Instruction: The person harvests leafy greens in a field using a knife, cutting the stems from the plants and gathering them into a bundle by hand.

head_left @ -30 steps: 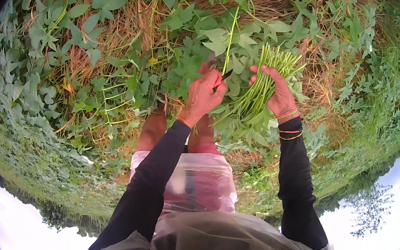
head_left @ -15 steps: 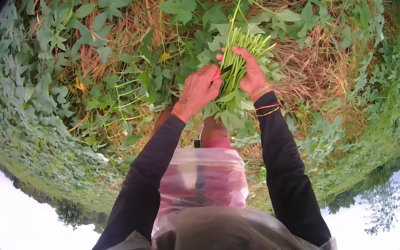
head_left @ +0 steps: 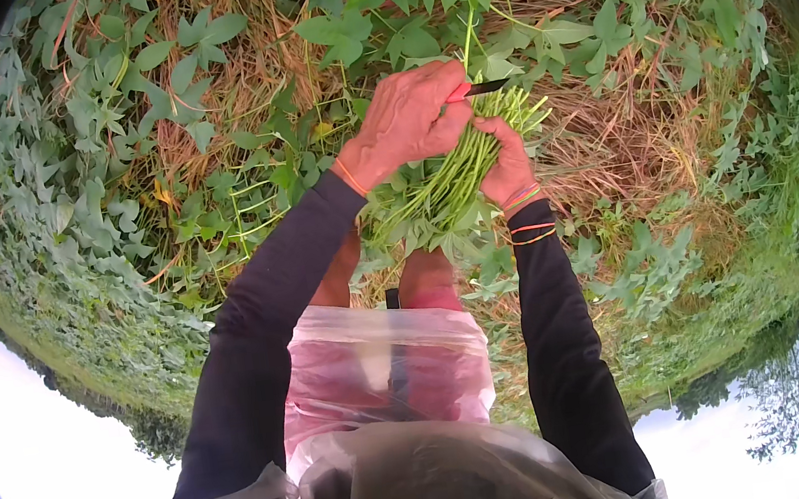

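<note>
My right hand (head_left: 508, 162) is closed around a thick bundle of green leafy stems (head_left: 446, 183). The stems' pale ends fan out beyond my thumb, and their leaves hang toward my legs. In my left hand (head_left: 411, 119) is a small knife (head_left: 487, 87) with a red handle and a dark blade. The blade points right, just above the stem ends. One longer stem (head_left: 470, 38) rises past the blade; whether the edge touches it I cannot tell. My left fingers partly cover the upper left of the bundle.
Lobed green vines (head_left: 341, 35) spread over the ground ahead. Dry brown straw (head_left: 607, 141) lies to the right, and bare upright stalks (head_left: 238, 210) stand at the left. My legs, covered by clear plastic (head_left: 383, 353), are close below the bundle.
My left hand has moved up and away from me with the knife, from the bundle's middle to its stem ends. The bundle's leafy end has swung left.
</note>
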A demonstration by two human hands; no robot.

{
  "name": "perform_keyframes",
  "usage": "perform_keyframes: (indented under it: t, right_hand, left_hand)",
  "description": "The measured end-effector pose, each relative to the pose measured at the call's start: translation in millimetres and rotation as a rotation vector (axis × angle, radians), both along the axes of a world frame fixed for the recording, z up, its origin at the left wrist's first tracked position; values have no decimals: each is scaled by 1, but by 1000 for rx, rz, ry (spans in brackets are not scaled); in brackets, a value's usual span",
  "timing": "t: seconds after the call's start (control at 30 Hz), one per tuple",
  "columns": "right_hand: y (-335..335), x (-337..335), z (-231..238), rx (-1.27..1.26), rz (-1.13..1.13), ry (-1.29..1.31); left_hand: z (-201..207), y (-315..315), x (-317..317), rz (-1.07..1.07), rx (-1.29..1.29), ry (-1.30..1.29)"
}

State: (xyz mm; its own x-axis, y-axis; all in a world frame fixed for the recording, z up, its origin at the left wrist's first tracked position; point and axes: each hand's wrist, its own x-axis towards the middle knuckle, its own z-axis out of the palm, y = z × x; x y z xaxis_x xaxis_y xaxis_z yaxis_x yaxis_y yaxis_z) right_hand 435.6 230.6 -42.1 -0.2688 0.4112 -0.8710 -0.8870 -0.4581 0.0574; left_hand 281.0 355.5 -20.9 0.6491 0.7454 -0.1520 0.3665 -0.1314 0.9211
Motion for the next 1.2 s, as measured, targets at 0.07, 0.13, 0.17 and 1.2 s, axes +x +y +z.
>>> perform_keyframes:
  t: [0.07,0.13,0.17,1.2]
  right_hand:
    - [12,-19,6,83,61,115]
    - [-11,-2,5,90,120,116]
    - [-19,9,13,85,103,101]
    - [-51,45,72,326,963,21]
  left_hand:
    - [-95,-3,-73,-208,-154,724]
    - [-108,-8,-87,158,-471,642]
    - [-98,-16,-85,304,-374,483]
    - [55,155,-130,702,-1119,-561]
